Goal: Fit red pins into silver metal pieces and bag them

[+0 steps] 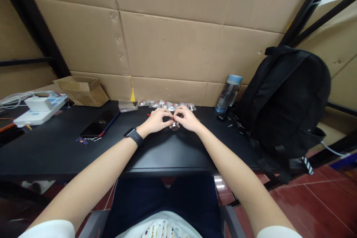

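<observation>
My left hand [157, 121] and my right hand [187, 118] meet over the desk, thumbs and fingers pinched together. Between their fingertips is a small shiny round piece [174, 126] with a red part at its top; its exact kind is too small to make out. Its wide rounded base shows below the fingers, while the top is partly hidden by them. Just behind the hands lies a row of small clear packets [172, 107] with shiny and red contents. A bit of red [148, 115] shows left of my left hand.
On the black desk [167, 156] at left are a phone [99, 123], a paper bag [86, 91] and a white power strip [41, 111]. To the right stand a water bottle [228, 95], keys [237, 123] and a black backpack [287, 108]. A cardboard wall [173, 48] closes the back.
</observation>
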A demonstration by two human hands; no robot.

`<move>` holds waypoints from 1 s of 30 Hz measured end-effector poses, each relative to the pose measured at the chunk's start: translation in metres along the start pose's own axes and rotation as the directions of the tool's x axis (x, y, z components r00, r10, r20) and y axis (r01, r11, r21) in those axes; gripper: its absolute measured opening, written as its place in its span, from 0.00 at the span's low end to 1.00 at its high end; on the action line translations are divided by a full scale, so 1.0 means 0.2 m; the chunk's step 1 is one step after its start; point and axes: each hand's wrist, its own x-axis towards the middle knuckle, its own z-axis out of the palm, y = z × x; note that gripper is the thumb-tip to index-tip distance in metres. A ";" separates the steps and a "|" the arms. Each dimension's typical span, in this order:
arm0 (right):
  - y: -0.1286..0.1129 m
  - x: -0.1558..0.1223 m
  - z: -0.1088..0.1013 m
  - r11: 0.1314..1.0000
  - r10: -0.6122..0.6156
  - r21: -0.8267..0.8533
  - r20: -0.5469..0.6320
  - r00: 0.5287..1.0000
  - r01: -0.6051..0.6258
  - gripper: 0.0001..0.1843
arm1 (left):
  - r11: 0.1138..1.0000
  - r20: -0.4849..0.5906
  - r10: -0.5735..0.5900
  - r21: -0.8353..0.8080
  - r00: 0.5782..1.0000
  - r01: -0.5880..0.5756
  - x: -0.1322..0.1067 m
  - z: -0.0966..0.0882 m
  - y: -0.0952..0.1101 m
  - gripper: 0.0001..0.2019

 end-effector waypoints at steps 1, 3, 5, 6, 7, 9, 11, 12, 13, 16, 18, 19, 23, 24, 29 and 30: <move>0.00 0.00 0.00 1.000 -0.005 0.002 0.006 1.000 0.005 0.05 | 1.000 0.003 -0.002 -0.001 1.000 0.002 0.00 0.00 0.00 0.08; 0.00 0.00 0.02 1.000 -0.015 -0.006 0.023 1.000 0.015 0.05 | 1.000 0.006 -0.007 0.003 1.000 0.007 0.00 -0.01 0.01 0.08; -0.01 0.00 0.02 0.998 -0.026 -0.050 0.039 0.999 0.027 0.05 | 0.999 0.020 -0.018 0.037 1.000 0.018 0.00 -0.01 0.01 0.07; -0.01 -0.01 0.02 0.995 -0.033 -0.089 0.045 0.998 0.037 0.05 | 0.997 0.028 -0.029 0.066 0.999 0.027 0.00 -0.02 0.00 0.07; -0.01 -0.01 0.02 0.990 -0.042 -0.135 0.055 0.998 0.049 0.05 | 0.994 0.035 -0.039 0.101 0.999 0.035 0.00 -0.02 0.00 0.07; 0.00 -0.02 0.00 0.971 -0.044 -0.229 0.112 0.993 0.069 0.06 | 0.985 0.050 -0.047 0.171 0.998 0.038 -0.01 -0.02 -0.03 0.06; 0.01 -0.03 -0.01 0.952 -0.009 -0.297 0.205 0.979 0.071 0.07 | 0.975 0.055 -0.036 0.220 0.998 0.023 -0.02 -0.03 -0.05 0.06; 0.01 -0.04 -0.01 0.945 0.016 -0.320 0.247 0.969 0.065 0.07 | 0.971 0.057 -0.027 0.239 0.998 0.013 -0.02 -0.03 -0.06 0.06; 0.01 -0.04 -0.01 0.939 0.041 -0.339 0.273 0.961 0.057 0.06 | 0.967 0.058 -0.021 0.256 0.998 0.006 -0.02 -0.03 -0.06 0.05; 0.00 -0.05 0.01 0.919 0.070 -0.392 0.242 0.968 0.031 0.09 | 0.957 0.071 -0.020 0.291 0.997 -0.002 -0.03 -0.04 -0.07 0.05; -0.02 -0.05 0.03 0.902 0.067 -0.432 0.196 0.978 0.025 0.14 | 0.953 0.078 -0.027 0.303 0.997 0.002 -0.03 -0.04 -0.06 0.05; -0.02 -0.05 0.04 0.890 0.064 -0.455 0.188 0.980 0.029 0.14 | 0.951 0.077 -0.029 0.310 0.997 0.004 -0.03 -0.04 -0.05 0.05; -0.03 -0.05 0.05 0.842 0.070 -0.536 0.228 0.971 0.065 0.07 | 0.935 0.072 -0.021 0.355 0.997 -0.006 -0.04 -0.05 -0.03 0.08; -0.03 -0.05 0.05 0.838 0.070 -0.542 0.234 0.970 0.070 0.07 | 0.932 0.075 -0.017 0.362 0.997 -0.011 -0.04 -0.04 -0.03 0.09; -0.01 -0.05 0.00 0.838 0.086 -0.542 0.232 0.969 0.056 0.07 | 0.951 0.058 -0.005 0.308 0.998 -0.013 -0.04 -0.03 -0.02 0.14; -0.01 -0.04 -0.01 0.823 0.108 -0.566 0.225 0.968 0.040 0.06 | 0.954 0.045 -0.002 0.300 0.999 -0.012 -0.04 -0.03 -0.02 0.14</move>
